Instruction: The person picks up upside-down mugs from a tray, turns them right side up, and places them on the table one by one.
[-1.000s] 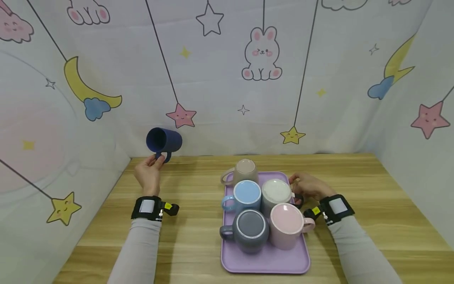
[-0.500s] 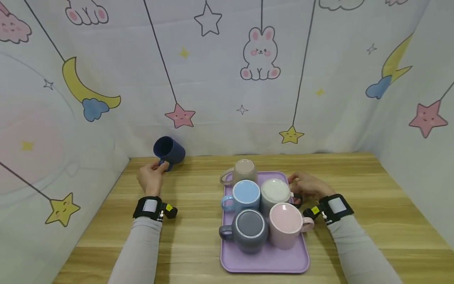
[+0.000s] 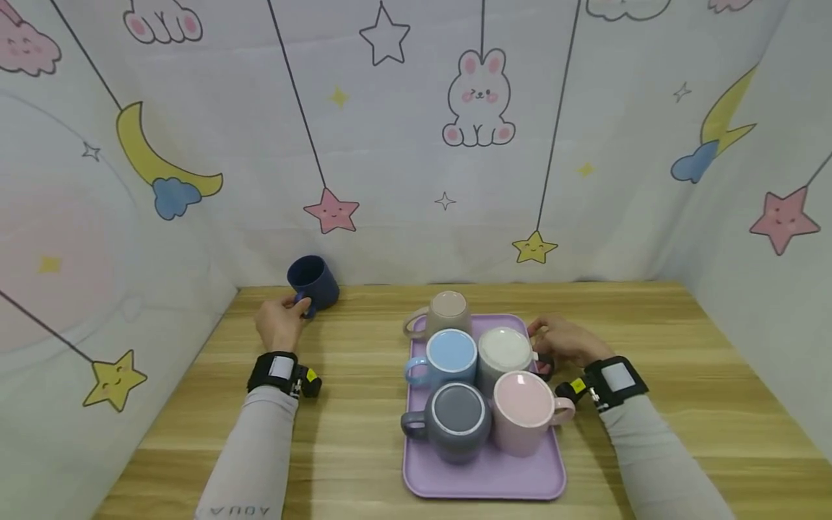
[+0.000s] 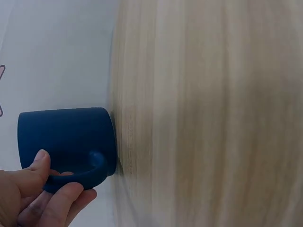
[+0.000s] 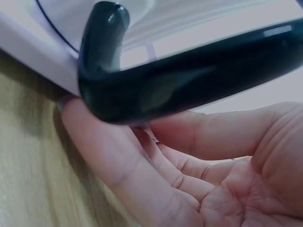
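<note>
My left hand pinches the handle of a dark blue mug at the back left of the table. The mug is upright, mouth up, and in the left wrist view its base is right at the tabletop. My right hand grips the right edge of a lilac tray, fingertips at the rim. In the right wrist view a black mug handle crosses in front of these fingers and hides the thumb tip. That handle belongs to a white-bottomed mug turned upside down.
Beside it on the tray stand other upside-down mugs: a beige mug, a light blue mug, a grey mug and a pink mug. A patterned cloth wall borders the table behind.
The dark blue mug has come down from tilted in the air to upright at the tabletop, with my left hand still on its handle. My right hand and the tray have stayed put.
</note>
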The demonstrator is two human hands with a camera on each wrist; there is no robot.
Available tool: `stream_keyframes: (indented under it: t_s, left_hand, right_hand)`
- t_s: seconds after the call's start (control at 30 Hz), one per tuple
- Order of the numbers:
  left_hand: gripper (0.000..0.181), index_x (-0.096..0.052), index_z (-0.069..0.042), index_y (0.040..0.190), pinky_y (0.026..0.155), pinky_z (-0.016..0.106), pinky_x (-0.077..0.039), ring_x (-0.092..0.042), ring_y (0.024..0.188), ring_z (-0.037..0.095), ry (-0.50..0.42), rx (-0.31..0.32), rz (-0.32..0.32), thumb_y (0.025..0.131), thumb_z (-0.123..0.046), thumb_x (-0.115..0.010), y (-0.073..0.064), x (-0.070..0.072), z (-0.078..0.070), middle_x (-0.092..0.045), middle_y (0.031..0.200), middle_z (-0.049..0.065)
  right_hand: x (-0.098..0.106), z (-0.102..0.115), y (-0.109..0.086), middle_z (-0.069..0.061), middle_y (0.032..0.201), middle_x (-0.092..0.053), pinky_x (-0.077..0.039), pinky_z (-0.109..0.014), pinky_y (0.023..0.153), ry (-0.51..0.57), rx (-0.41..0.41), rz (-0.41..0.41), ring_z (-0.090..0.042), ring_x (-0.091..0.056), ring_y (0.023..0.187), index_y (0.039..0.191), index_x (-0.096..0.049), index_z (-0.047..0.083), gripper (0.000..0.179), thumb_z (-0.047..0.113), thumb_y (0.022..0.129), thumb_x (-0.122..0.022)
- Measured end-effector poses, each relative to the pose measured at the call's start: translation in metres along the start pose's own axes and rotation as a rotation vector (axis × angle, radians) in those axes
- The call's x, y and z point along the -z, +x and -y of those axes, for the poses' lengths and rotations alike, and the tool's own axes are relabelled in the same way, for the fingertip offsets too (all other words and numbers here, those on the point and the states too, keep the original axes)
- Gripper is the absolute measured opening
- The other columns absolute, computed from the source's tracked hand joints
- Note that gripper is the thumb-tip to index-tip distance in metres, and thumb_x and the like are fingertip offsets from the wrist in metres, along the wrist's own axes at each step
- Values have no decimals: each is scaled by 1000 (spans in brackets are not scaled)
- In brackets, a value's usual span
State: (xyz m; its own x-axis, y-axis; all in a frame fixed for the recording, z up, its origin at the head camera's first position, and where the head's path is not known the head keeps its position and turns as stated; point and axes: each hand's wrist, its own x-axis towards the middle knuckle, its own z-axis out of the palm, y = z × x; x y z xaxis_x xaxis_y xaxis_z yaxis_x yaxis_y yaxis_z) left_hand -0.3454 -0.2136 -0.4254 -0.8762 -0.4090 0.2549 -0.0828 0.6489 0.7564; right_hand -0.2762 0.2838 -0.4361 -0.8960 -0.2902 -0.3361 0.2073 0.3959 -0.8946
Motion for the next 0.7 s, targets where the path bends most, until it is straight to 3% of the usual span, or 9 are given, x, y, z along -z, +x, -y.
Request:
stream_keyframes:
  t_s: [0.1, 0.53, 0.7]
  left_hand:
    - [37, -69, 0, 113, 90, 49, -51, -63, 99, 38, 26, -12, -8, 87, -26, -72, 3, -1, -2, -71, 104, 22]
    - [35, -70, -1, 110, 79, 49, -55, -64, 93, 37, 64, -22, -15, 89, -28, -70, 5, -5, -13, -71, 102, 21]
    - [36, -68, -2, 115, 82, 51, -54, -62, 96, 38, 46, -30, 14, 90, -28, -68, 4, -5, -13, -70, 105, 21]
  right_hand:
    - [1, 0, 0, -18, 83, -56, -57, -30, 54, 1, -5, -4, -23, -59, 61, 123, -37, -12, 44, -9, 81, -48]
    - [0, 1, -1, -16, 82, -56, -57, -29, 53, 1, 6, 2, -22, -60, 60, 123, -37, -11, 43, -8, 81, -49]
    - [0, 3, -3, -16, 81, -56, -56, -30, 53, 1, 1, -1, -22, -59, 60, 123, -37, -11, 44, -8, 81, -49]
